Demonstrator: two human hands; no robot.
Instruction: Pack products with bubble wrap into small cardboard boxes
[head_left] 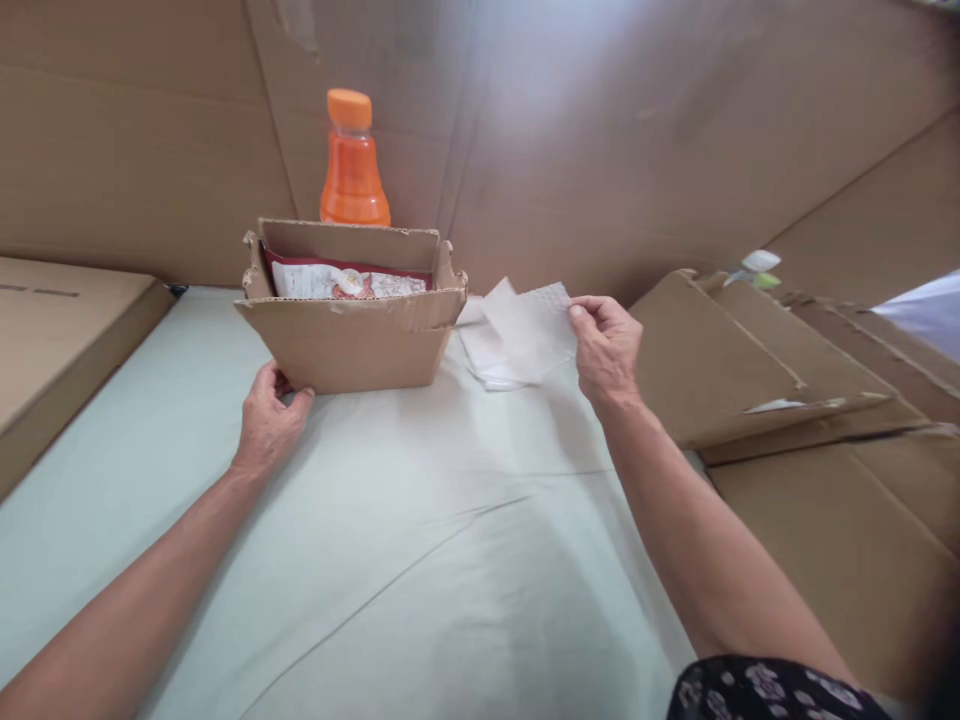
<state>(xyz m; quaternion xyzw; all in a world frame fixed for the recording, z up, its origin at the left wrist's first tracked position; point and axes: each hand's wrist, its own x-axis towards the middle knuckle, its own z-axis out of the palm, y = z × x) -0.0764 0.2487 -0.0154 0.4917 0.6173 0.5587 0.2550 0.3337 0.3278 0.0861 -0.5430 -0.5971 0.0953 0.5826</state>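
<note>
Bubble wrap (550, 322) is extending toward nine o'clock from pinching right hand (609, 352); left hand (270, 418) is gripping carton (352, 345) at seven o'clock.

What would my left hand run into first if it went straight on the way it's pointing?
Most likely the open cardboard box: your left hand is at its lower left corner, seemingly touching it, though contact is hard to tell.
</note>
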